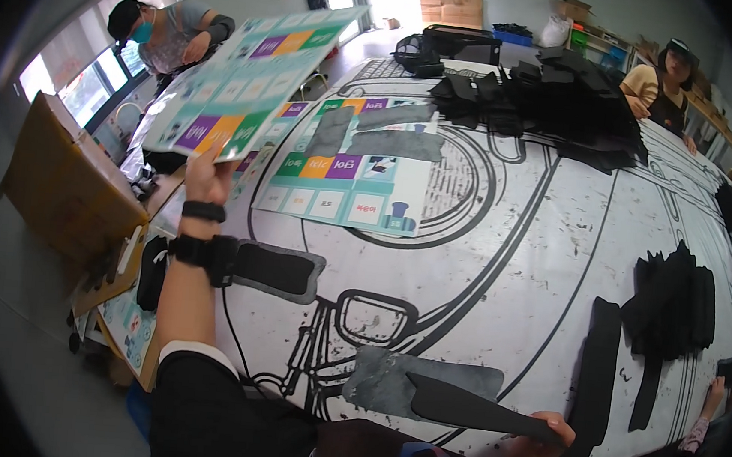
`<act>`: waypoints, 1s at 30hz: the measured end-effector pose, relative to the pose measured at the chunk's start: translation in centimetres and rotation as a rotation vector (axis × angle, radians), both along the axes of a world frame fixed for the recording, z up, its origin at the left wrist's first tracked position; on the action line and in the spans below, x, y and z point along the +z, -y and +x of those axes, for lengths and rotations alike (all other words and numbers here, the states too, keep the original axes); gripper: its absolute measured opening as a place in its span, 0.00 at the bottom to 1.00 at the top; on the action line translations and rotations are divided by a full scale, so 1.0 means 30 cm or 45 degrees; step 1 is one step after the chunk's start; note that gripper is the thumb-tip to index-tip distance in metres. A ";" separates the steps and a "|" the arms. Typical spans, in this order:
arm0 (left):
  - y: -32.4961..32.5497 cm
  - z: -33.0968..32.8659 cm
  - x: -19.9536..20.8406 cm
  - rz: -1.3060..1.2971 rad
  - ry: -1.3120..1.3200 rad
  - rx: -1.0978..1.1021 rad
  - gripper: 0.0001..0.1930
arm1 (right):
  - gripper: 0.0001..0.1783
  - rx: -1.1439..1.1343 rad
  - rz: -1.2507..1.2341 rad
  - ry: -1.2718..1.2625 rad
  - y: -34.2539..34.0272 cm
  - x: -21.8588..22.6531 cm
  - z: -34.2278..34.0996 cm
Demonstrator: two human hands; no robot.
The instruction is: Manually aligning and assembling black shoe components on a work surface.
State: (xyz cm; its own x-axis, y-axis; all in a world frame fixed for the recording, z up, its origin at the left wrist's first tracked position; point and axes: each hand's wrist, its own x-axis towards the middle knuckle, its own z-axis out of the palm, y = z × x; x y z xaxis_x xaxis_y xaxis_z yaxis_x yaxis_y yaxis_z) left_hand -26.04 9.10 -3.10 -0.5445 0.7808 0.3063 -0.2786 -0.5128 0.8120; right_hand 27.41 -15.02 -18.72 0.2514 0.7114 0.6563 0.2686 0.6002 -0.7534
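Note:
My left hand [208, 180], raised at the table's left, is closed on the lower edge of a large teal printed sheet [226, 97], which stands tilted in the air. My right hand [536, 448], at the near edge, grips the end of a long flat black piece [468, 406]. Its other end lies over a grey, mottled flat piece [380, 382] on the table. A black piece with a grey rim [315, 278] lies beside my left wrist. Beyond it, another printed sheet [317, 199] carries grey strips [331, 131].
A big heap of black flat pieces [556, 106] covers the far side. At right are a bundle of black pieces [674, 300] and a long black strip [596, 367]. A cardboard box [70, 171] stands left. Other people are at the far left, far right and near right.

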 end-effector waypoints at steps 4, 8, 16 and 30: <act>0.123 -0.399 -0.152 -0.222 0.128 0.213 0.12 | 0.13 0.114 -0.081 -0.004 0.009 0.008 -0.005; 0.153 -0.642 -0.286 -0.443 0.076 0.541 0.16 | 0.13 0.187 -0.082 -0.008 0.005 0.021 0.002; -0.070 -0.164 -0.303 -0.751 -0.090 0.144 0.31 | 0.12 0.204 -0.002 -0.067 -0.027 0.063 -0.021; -0.415 0.060 -0.488 -1.409 -0.366 0.292 0.24 | 0.14 0.235 0.066 -0.102 -0.021 0.069 -0.015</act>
